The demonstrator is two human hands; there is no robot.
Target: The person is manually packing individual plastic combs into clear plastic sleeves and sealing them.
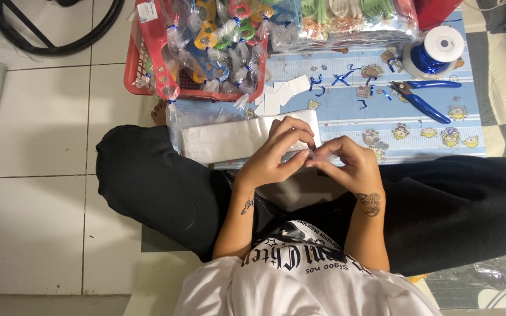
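My left hand [276, 152] and my right hand [346, 164] meet over my lap, fingertips pinching a small clear plastic bag [311, 153] between them. Under and behind my hands lies a stack of clear plastic bags [224, 140] on a low blue patterned table [417, 126]. A red basket [147, 64] at the table's far left holds several bagged colourful plastic pieces [212, 52].
A spool of blue wire [434, 52] and blue-handled pliers [426, 96] lie at the right of the table. Small white paper squares [282, 93] and cut blue wire bits [338, 79] sit mid-table. My crossed legs in black trousers [159, 181] rest on white floor tiles.
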